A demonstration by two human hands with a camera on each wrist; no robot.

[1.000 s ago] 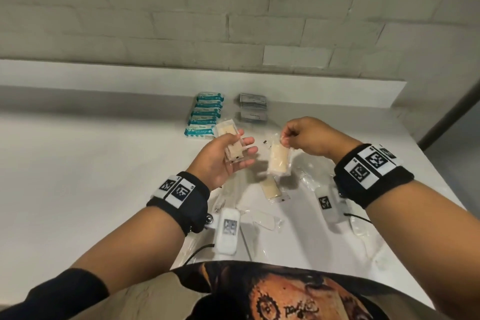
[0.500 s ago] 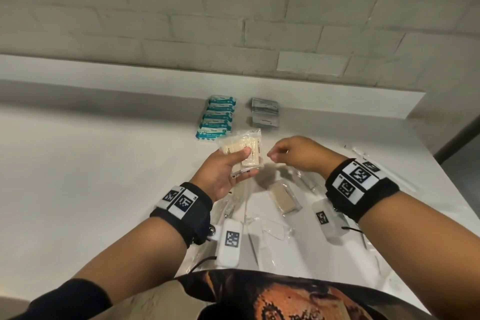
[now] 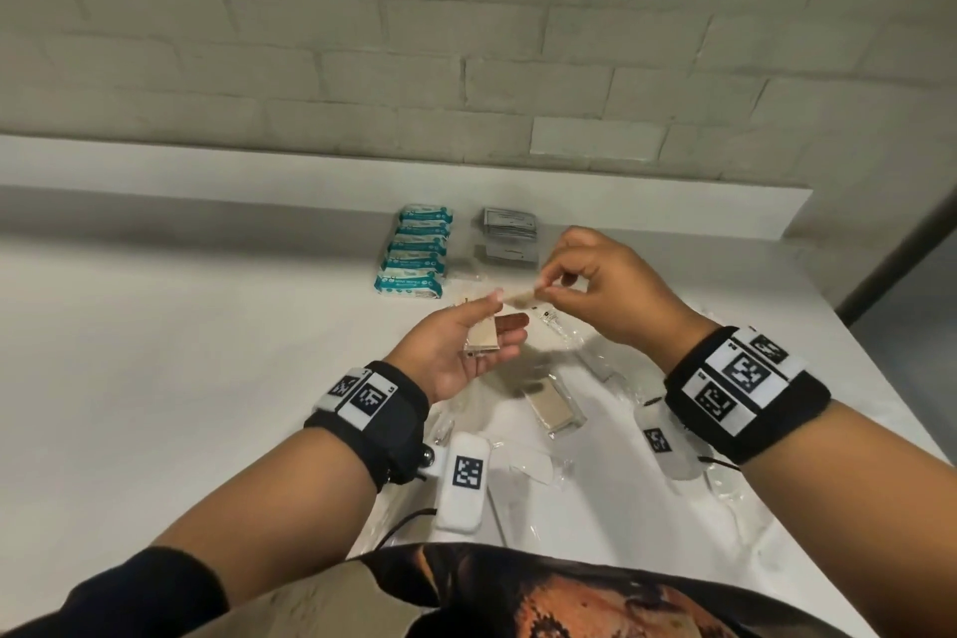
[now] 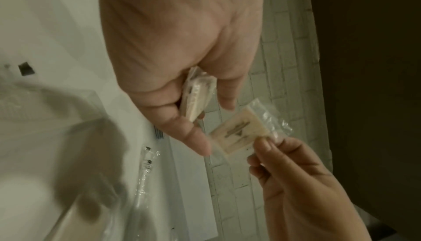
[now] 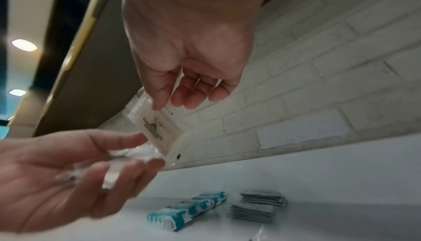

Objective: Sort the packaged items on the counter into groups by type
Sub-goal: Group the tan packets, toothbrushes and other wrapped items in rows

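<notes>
Palm up over the white counter (image 3: 207, 378), my left hand (image 3: 505, 321) holds a small stack of beige packets in clear wrap (image 3: 481, 339), thumb on top; the left wrist view shows that stack (image 4: 197, 97) gripped between thumb and fingers. My right hand (image 3: 544, 286) pinches one more beige packet (image 3: 520, 296) by its end, and its free end touches the left thumb. The same packet (image 5: 157, 129) hangs from the right fingertips in the right wrist view. Another beige packet (image 3: 551, 407) lies on the counter below the hands.
A row of teal packages (image 3: 414, 251) and a pile of grey sachets (image 3: 510, 236) lie side by side at the back near the brick wall. Clear-wrapped items (image 3: 551, 324) are scattered under and right of the hands. The counter's edge runs along the right.
The right hand brought its hanging beige packet across to the left hand. The left hand's stack looks thicker, and the right hand now pinches a packet at the left thumb.
</notes>
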